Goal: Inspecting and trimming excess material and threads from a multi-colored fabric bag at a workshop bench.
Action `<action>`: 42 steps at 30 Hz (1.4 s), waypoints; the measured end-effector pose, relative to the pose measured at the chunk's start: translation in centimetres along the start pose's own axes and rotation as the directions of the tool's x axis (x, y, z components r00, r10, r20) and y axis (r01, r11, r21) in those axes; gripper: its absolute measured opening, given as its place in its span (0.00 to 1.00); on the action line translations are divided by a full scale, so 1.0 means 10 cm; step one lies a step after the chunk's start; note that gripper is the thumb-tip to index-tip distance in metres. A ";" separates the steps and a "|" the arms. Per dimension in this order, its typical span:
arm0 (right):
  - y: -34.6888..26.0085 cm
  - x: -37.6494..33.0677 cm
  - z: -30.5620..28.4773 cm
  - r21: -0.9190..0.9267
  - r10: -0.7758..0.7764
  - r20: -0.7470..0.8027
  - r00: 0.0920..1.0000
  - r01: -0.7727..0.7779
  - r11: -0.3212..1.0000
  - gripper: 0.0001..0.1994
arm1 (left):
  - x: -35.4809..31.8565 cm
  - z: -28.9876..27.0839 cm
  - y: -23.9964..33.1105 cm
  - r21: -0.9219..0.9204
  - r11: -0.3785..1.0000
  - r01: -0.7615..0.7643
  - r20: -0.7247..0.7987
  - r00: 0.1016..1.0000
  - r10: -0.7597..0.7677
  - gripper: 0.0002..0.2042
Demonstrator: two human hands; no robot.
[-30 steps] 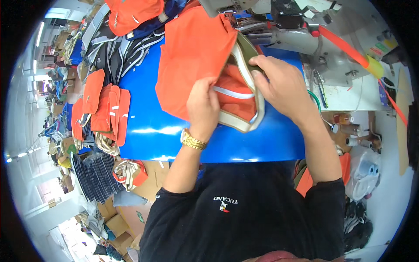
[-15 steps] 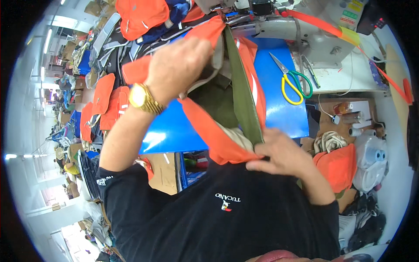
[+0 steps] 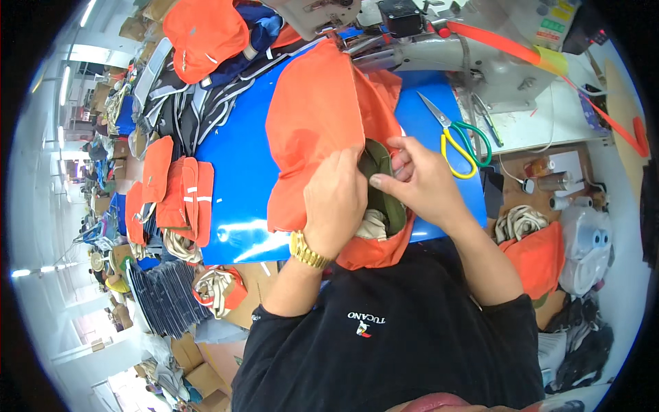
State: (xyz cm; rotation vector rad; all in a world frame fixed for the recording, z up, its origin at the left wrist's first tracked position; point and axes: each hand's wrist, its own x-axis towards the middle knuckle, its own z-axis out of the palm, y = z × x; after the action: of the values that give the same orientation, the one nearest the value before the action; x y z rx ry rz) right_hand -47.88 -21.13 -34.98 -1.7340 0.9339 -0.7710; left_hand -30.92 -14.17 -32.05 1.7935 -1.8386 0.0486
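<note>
An orange fabric bag piece (image 3: 309,117) with an olive-green lining (image 3: 395,209) lies across the blue work surface, its far end beneath the sewing machine head (image 3: 319,14). My left hand (image 3: 336,202), with a gold watch on its wrist, is closed on the orange edge beside the opening. My right hand (image 3: 425,182) is at the opening's right side, thumb and forefinger apart, with the other fingers curled near the lining. Beige fabric (image 3: 373,225) shows inside the opening. Whether the right fingertips touch the lining is hard to make out.
Scissors with yellow and green handles (image 3: 456,141) lie right of the bag, blades pointing away. Orange bag pieces (image 3: 185,196) hang at the left edge, with another orange bag (image 3: 206,34) and black straps behind. Thread spools (image 3: 570,202) sit at the right.
My left hand has come down from the bag's far end to its near opening. The orange fabric now covers the gap that stood wide apart. My right hand let go of the near corner and rose.
</note>
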 end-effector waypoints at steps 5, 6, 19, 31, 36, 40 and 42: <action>0.29 0.08 0.02 -0.133 0.062 0.138 0.989 -0.043 0.990 0.23 | -0.11 -0.18 -0.07 -0.029 0.990 0.141 0.047 0.989 -0.140 0.12; 0.29 0.07 0.02 -0.131 0.069 0.150 0.986 -0.049 0.990 0.23 | -0.13 -0.22 -0.09 -0.003 0.987 0.160 0.034 0.987 -0.159 0.09; 0.24 -0.37 -0.26 0.568 0.216 0.453 0.865 -0.467 0.678 0.23 | 0.07 -0.33 -0.02 -0.108 0.990 -0.090 -0.151 0.986 0.073 0.14; 0.15 -0.30 -0.41 0.388 -0.063 0.487 0.871 -0.151 0.909 0.06 | 0.12 -0.31 0.09 -0.076 0.985 -0.155 -0.033 0.988 0.153 0.14; 0.21 -0.21 -0.36 0.450 -0.107 0.455 0.884 -0.125 0.884 0.07 | 0.22 -0.26 0.12 -0.063 0.987 -0.148 -0.037 0.989 0.146 0.14; 0.29 -0.05 -0.29 0.452 -0.132 0.437 0.890 -0.091 0.887 0.07 | 0.37 -0.23 0.09 -0.042 0.988 -0.146 -0.036 0.989 0.144 0.14; 0.29 0.03 -0.28 0.445 -0.134 0.418 0.899 -0.074 0.892 0.07 | 0.45 -0.20 0.06 -0.041 0.988 -0.149 -0.049 0.988 0.147 0.14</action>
State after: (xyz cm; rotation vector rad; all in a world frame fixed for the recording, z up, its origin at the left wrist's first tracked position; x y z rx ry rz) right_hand -50.79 -23.29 -36.78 -1.4191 0.3746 -0.5256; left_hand -30.49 -17.40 -28.36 1.6105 -1.9220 0.1024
